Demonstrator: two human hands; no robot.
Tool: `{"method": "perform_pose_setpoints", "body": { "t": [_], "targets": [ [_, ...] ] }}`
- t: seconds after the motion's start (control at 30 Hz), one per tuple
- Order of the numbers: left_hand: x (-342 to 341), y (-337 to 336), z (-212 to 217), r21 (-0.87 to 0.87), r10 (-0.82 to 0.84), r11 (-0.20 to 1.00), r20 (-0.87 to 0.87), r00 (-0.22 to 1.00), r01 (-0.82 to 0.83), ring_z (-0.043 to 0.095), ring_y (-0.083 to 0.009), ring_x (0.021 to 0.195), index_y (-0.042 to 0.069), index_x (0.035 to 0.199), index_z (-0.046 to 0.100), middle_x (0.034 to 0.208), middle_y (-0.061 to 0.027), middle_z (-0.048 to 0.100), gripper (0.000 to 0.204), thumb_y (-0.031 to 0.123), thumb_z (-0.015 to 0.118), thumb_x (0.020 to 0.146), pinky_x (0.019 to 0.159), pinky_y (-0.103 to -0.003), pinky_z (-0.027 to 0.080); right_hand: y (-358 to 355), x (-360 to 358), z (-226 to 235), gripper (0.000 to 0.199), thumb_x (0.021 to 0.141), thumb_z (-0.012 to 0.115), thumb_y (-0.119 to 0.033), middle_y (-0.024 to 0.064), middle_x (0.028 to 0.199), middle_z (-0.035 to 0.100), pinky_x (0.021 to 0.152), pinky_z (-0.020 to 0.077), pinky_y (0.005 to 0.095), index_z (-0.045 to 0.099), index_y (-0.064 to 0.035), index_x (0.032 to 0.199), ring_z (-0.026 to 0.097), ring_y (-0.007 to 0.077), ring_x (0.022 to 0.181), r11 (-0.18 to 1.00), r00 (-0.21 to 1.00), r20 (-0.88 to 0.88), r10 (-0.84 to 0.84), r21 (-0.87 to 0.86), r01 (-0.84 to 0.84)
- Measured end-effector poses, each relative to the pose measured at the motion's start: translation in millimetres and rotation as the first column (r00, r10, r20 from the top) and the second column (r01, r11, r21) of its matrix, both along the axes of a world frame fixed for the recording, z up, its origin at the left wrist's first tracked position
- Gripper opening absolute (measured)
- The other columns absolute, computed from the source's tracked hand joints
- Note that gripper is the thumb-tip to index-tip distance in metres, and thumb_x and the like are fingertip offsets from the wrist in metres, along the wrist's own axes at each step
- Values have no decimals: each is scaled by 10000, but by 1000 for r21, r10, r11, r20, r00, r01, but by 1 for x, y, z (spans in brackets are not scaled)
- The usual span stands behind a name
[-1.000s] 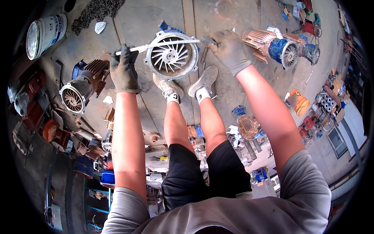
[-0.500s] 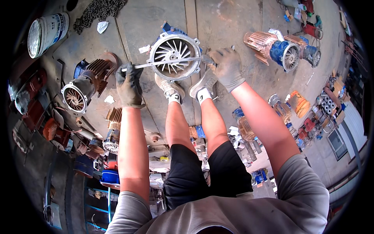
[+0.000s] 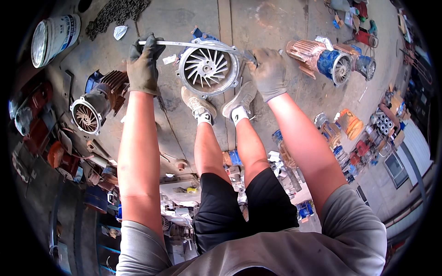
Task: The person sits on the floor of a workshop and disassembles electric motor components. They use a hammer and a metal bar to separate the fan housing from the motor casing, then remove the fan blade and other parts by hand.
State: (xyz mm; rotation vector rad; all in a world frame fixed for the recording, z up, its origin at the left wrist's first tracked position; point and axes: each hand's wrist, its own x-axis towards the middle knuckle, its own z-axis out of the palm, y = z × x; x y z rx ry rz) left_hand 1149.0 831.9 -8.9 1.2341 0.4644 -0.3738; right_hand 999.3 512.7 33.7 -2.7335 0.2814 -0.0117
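Note:
A blue motor [image 3: 201,33] stands between my shoes with a grey metal flange ring [image 3: 236,76] around a bladed fan wheel [image 3: 206,68] facing up. My left hand [image 3: 143,66], in a dirty work glove, is closed around the left end of a long, thin metal bar [image 3: 184,44]. The bar crosses over the flange's far rim. At its right end my gloved right hand [image 3: 268,71] is closed on a dark metal piece [image 3: 248,56]; I cannot tell whether that is part of the bar or a separate tool.
A rusty motor [image 3: 99,103] lies at left, and a copper-and-blue motor [image 3: 320,57] at right. A white bucket [image 3: 57,39], a heap of chain [image 3: 115,16] and a white scrap [image 3: 120,32] are at far left. An orange part [image 3: 351,123] lies among clutter at right.
My left hand has moved away from me and slightly left, swinging the bar from across the fan wheel to the flange's far rim. My right hand has shifted only slightly.

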Motion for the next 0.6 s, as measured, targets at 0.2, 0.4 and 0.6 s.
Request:
{"method": "perform_pose_setpoints", "body": {
  "t": [0.2,0.4,0.6],
  "targets": [
    [25,-14,-3,-23,-130,991,52,990,131,776,-222,1015,-22,1285,678,1104,-133,774,290,142,760,1059,963,-376,645,13,-22,-4,271,825,855,-311,102,985,746,834,526,516,763,-140,1013,694,373,959,991,991,20,-130,-24,130],
    [29,-15,3,18,-199,980,23,980,199,763,-233,1040,-16,1289,669,1109,-106,752,254,130,714,1086,1026,-408,623,25,-29,-2,293,794,862,-254,96,996,738,844,524,519,753,-143,1042,687,372,983,980,981,4,-195,-31,195],
    [6,5,6,34,-212,977,-27,977,213,744,-207,1043,-7,1255,692,1116,-102,754,253,158,746,1071,1012,-380,609,40,-53,6,313,769,871,-184,123,1013,736,862,526,527,744,-123,1048,683,391,1001,978,974,-121,-191,59,199]
  ]
}}
